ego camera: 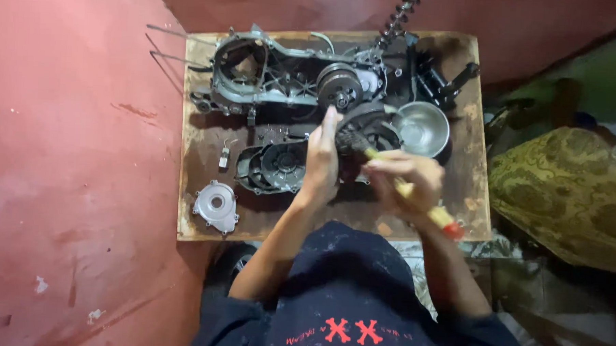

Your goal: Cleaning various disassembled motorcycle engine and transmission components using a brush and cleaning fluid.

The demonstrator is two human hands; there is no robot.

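My left hand (320,163) rests flat on a black engine cover (275,166) lying on a worn wooden board (468,192), fingers pointing away from me. My right hand (404,182) grips a paintbrush with a yellow handle and red end (443,218); its dark bristles (353,140) touch the cover just right of my left fingers. Behind the cover lies a large grey engine casing (284,77) with a round clutch part (339,87).
A shiny metal bowl (424,128) sits right of the brush. A small silver round cover (215,206) lies at the board's front left, a spark plug (224,154) near it. Red floor surrounds the board; a patterned cushion (567,192) lies at right.
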